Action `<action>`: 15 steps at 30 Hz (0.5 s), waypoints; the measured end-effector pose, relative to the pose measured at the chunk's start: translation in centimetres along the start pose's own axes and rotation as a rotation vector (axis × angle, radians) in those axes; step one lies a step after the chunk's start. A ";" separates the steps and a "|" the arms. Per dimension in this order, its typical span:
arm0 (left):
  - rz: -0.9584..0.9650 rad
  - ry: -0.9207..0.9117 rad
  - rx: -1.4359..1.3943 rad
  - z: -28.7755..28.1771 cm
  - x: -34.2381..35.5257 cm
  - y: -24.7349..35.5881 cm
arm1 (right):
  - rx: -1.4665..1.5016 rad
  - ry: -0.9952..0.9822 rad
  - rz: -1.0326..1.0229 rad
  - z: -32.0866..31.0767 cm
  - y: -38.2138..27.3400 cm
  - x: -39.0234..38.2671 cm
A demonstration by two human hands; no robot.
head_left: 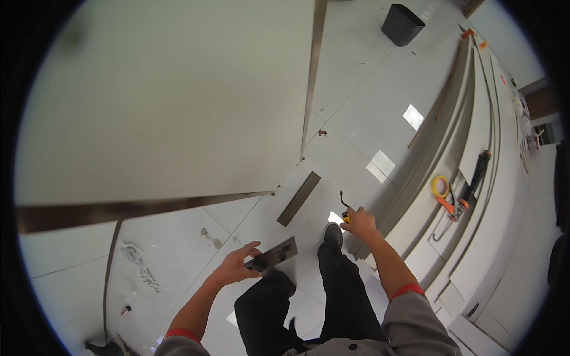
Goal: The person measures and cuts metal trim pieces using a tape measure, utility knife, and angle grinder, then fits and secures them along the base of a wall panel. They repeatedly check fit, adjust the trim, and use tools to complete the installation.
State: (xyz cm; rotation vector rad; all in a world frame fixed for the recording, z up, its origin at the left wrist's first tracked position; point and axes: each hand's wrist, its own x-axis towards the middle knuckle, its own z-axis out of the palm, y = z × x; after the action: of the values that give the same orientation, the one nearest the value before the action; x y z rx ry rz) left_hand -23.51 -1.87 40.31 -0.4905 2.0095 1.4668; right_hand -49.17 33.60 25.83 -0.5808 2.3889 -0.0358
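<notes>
In front of my left knee, my left hand (236,265) grips one end of a short dark metal-looking plate (281,251) with black marks or fittings on its face. My right hand (360,223) is closed round a small yellow and black tape measure (347,217); its black strap (344,199) sticks up beyond the fingers. Between the hands and farther off, a flat brown-grey strip (299,199) lies on the white tiled floor. The near edge of a large pale panel (172,107) fills the left, with a brown edge.
Long pale boards (424,240) are stacked along my right. On them rest a caulking gun (469,193) with a black barrel and a roll of yellow tape (440,186). A dark grey bin (402,25) stands at the far end. Small debris (322,133) lies near the panel's corner.
</notes>
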 end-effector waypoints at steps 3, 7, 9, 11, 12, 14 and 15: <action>0.029 -0.041 0.007 2.4 7.7 -4.1 | -0.124 -0.002 -0.046 4.4 2.6 8.5; 0.052 -0.092 -0.037 4.6 16.9 -10.3 | -0.260 0.078 -0.152 11.2 7.0 17.5; 0.044 -0.121 -0.070 5.4 20.3 -12.8 | -0.308 0.097 -0.199 13.9 8.4 20.4; 0.039 -0.168 -0.094 5.8 23.6 -15.0 | -0.338 0.080 -0.216 16.1 10.1 22.4; 0.032 -0.180 -0.114 5.8 25.0 -15.6 | -0.352 0.078 -0.223 16.8 10.9 23.1; 0.025 -0.206 -0.148 5.6 28.0 -16.1 | -0.367 0.096 -0.237 17.5 12.4 24.2; 0.003 -0.207 -0.142 5.4 29.1 -16.1 | -0.374 0.107 -0.250 17.5 12.5 24.6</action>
State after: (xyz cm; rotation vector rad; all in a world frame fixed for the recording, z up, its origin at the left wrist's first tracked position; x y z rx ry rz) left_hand -34.28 -0.50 8.46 -0.3769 1.7549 1.6003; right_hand -59.99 36.80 -4.87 -1.0746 2.4258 0.2829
